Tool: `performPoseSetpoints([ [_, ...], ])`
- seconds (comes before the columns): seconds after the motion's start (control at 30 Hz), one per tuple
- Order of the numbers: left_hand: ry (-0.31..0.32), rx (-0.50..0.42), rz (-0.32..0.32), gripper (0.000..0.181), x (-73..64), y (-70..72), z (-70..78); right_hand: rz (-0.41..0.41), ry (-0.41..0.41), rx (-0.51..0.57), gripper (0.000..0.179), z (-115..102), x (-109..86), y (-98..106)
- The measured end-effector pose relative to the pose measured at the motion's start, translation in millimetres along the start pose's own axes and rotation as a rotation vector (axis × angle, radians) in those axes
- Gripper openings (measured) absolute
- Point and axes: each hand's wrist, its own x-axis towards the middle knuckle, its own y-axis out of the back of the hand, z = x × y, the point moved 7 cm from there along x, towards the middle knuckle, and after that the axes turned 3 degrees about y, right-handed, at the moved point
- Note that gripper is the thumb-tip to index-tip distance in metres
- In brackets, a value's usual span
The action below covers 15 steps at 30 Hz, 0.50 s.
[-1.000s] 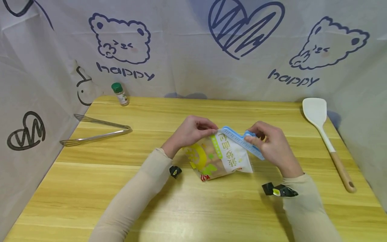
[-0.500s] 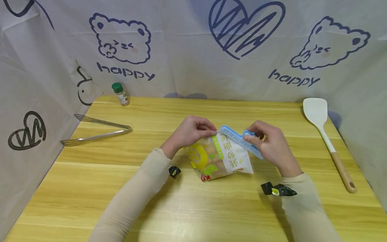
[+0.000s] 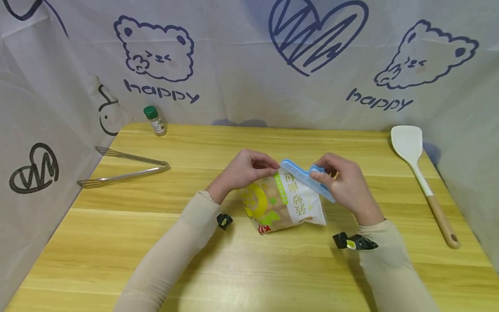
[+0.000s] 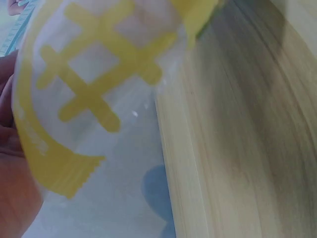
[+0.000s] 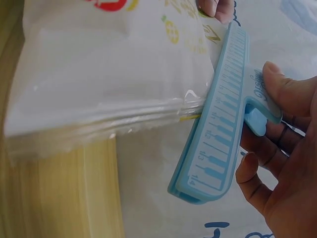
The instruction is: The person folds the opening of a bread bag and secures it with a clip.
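A white, yellow and green plastic food bag (image 3: 278,203) is held tilted over the middle of the table. My left hand (image 3: 247,169) pinches its upper edge near the top corner; in the left wrist view the bag (image 4: 99,74) covers most of that hand. My right hand (image 3: 347,182) grips the handle of a long light-blue bag clip (image 3: 306,180) between thumb and fingers. The clip lies along the bag's upper right edge. In the right wrist view, the edge of the bag (image 5: 124,74) meets the clip (image 5: 218,119), whose printed scale faces the camera.
Metal tongs (image 3: 128,169) lie spread at the left of the wooden table (image 3: 241,277). A green-capped seasoning bottle (image 3: 155,121) stands at the back left. At the right lies a white spatula (image 3: 422,182) with a wooden handle. Drawn-on white cloth (image 3: 241,60) hangs behind.
My right hand and the clip have shifted slightly left and up along the bag's edge, toward my left hand. The left hand stays nearly still on the bag.
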Motion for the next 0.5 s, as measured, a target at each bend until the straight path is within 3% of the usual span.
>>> performPoseSetpoints([
  [0.2,0.040,-0.011,-0.001,0.011,-0.8,0.6,-3.1,0.010,0.009,0.009,0.005,-2.0,2.7,-2.3],
  [0.5,0.016,-0.008,0.017,0.010,-0.6,0.6,-2.3,0.015,0.006,0.022,0.005,-2.2,4.8,-4.4],
])
